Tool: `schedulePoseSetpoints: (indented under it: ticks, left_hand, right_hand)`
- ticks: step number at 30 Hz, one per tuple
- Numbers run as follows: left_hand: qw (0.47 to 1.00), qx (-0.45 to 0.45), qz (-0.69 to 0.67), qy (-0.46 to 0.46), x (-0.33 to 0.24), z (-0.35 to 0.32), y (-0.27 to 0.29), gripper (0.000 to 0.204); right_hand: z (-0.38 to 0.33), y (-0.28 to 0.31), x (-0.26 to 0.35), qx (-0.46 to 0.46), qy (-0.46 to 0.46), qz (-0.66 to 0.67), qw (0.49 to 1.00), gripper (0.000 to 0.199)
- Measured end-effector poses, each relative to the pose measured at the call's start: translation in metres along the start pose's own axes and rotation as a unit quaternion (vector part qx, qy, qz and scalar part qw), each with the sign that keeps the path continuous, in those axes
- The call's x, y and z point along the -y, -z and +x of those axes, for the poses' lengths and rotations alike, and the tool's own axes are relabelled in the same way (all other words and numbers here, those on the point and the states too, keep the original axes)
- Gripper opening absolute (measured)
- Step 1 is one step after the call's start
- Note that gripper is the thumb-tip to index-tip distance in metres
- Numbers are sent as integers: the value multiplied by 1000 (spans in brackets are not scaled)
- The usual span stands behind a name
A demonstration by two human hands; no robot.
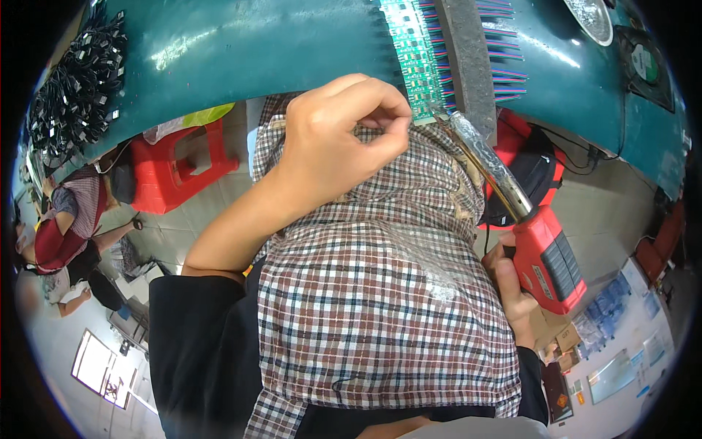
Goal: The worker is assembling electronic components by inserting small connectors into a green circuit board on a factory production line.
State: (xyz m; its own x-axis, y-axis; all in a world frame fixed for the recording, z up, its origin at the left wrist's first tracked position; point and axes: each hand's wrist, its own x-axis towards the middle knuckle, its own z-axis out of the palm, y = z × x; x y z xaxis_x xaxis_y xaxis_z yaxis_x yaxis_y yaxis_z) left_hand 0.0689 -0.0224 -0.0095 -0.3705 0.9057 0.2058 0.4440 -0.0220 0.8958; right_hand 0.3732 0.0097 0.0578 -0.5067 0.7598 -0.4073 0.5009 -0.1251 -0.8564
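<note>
My right hand grips the handle of a red and black soldering gun. Its long metal barrel slants up and left, and the tip is close to the near end of a green circuit board strip. Just left of that end is my left hand, thumb and forefinger pinched together; whatever they may hold is too small to make out. Thin coloured wires run out from the strip's right side. Across them lies a long dark grey bar.
The strip rests on a teal tabletop. Bundled black cables with white connectors lie at its left end. Far right are a metal dish and a black fan. A red stool stands below; another person is at left.
</note>
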Motion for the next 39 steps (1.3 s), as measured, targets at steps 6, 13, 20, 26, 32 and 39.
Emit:
schedulePoseSetpoints:
  ticks: [6,13,20,26,32,39]
  left_hand:
    - [1000,10,7,-1,1,-1,4,11]
    - [1000,11,11,-3,2,0,4,11]
    - [1000,-6,10,2,3,0,1,11]
    - [1000,-3,10,10,4,0,1,10]
    - [1000,-2,3,13,4,0,2,10]
    - [1000,-2,7,13,5,0,2,10]
  right_hand:
    - [3,-1,-5,21,6,16,1000,25]
    - [7,-2,-9,30,24,33,999,24]
    - [9,-1,-8,37,23,42,998,27]
    - [12,-4,-1,39,11,56,998,29]
    - [8,-3,-2,34,18,60,997,25]
    - [8,-1,-2,43,-5,15,999,24]
